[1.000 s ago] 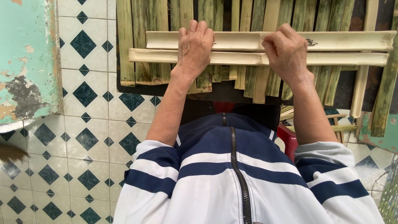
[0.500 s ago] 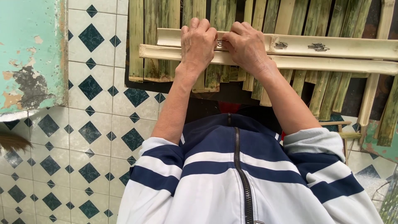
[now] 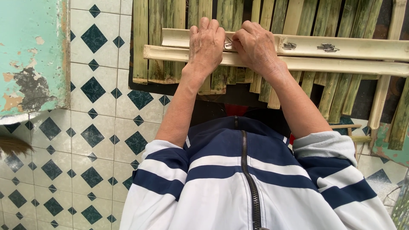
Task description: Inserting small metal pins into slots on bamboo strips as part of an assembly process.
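Note:
Two pale split bamboo bars (image 3: pixel 341 47) lie side by side across a row of green bamboo slats (image 3: pixel 166 25). My left hand (image 3: pixel 207 44) rests flat on both bars, fingers curled over the far one. My right hand (image 3: pixel 256 46) is pressed close beside it, fingertips pinching a thin metal wire (image 3: pixel 228 43) at the far bar. More wire ties (image 3: pixel 326 47) sit further right on that bar. My striped white and navy jacket (image 3: pixel 255 179) fills the lower part of the view.
A white floor with dark diamond tiles (image 3: pixel 98 140) spreads to the left. A peeling green wall (image 3: pixel 30 51) stands at far left, with a broom tip (image 3: pixel 12 145) below it. Loose bamboo strips (image 3: pixel 383 93) lean at the right.
My right hand slid left along the bars from the right side until it met my left hand. The left hand stayed on the bars.

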